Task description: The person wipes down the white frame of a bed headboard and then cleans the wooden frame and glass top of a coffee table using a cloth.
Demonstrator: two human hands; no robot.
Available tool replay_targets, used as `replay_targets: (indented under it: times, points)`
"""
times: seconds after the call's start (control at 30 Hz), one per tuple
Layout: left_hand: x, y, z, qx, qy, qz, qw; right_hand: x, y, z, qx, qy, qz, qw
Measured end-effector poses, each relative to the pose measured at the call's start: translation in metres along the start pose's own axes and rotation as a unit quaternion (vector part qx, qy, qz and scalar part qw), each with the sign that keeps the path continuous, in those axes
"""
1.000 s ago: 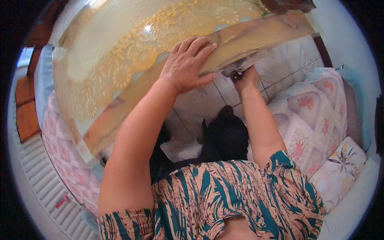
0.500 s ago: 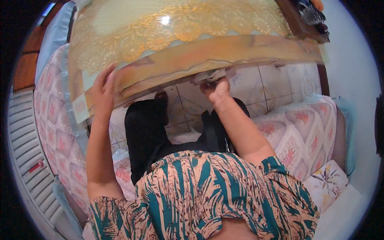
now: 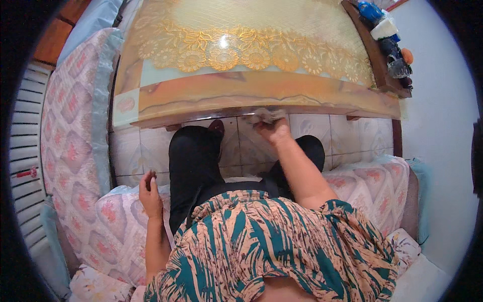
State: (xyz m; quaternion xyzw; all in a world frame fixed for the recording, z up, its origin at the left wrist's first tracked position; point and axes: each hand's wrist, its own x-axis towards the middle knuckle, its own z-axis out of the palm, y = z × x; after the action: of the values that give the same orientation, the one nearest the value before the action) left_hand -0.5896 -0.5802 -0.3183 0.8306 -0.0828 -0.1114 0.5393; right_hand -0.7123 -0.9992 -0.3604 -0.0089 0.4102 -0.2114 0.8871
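Observation:
In my right hand point(image 3: 275, 133) is a crumpled greyish cloth point(image 3: 265, 116), with my fingers closed around it from below. The cloth is against the front edge of a table, at the lower border of its shiny tablecloth point(image 3: 261, 93). That tablecloth is see-through plastic with gold flowers and an orange-brown border. Down at the left, beside my left thigh, my left hand point(image 3: 151, 198) is open and holds nothing. Its fingers are partly stretched above the pink-and-white quilted sofa cover point(image 3: 113, 211).
A dark wooden ledge point(image 3: 375, 55) on the table's right carries a blue object point(image 3: 371, 11), a dark bundle and an orange round thing point(image 3: 406, 56). White slats point(image 3: 25, 146) stand at the far left. Tiled floor point(image 3: 251, 143) shows beneath the table, near my legs.
My left hand has dropped from the tablecloth's left corner to beside my thigh. The tablecloth's front now hangs flatter. My right hand keeps the cloth at the table's edge.

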Motion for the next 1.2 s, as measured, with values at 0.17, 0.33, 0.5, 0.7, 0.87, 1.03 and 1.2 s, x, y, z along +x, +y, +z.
replay_targets:
  times: [0.17,0.33,0.5,0.7,0.87,1.03,1.2]
  points:
    - [0.029,0.028,0.03,-0.037,-0.045,0.059,0.997,-0.018,-0.08,-0.024,-0.011,0.013,-0.106,0.994]
    - [0.035,0.027,0.041,-0.033,-0.057,0.076,0.995,-0.017,-0.016,0.007,-0.078,0.036,-0.083,0.993]
    - [0.024,0.039,0.051,-0.017,-0.079,0.067,0.994,-0.007,0.004,0.006,-0.042,-0.054,0.028,0.997]
    - [0.019,0.007,0.039,-0.067,-0.039,0.056,0.995,-0.065,-0.014,-0.004,-0.216,-0.085,0.053,0.971]
    - [0.02,0.003,0.048,-0.053,-0.055,0.027,0.997,-0.134,-0.068,-0.019,-0.196,-0.121,-0.068,0.971]
    - [0.021,0.007,0.059,-0.07,-0.066,0.041,0.994,-0.156,-0.123,0.052,-0.442,-0.085,-0.355,0.819]
    - [0.021,0.009,0.053,-0.079,-0.041,0.051,0.995,-0.106,-0.166,0.091,-0.735,0.089,-0.635,0.221]
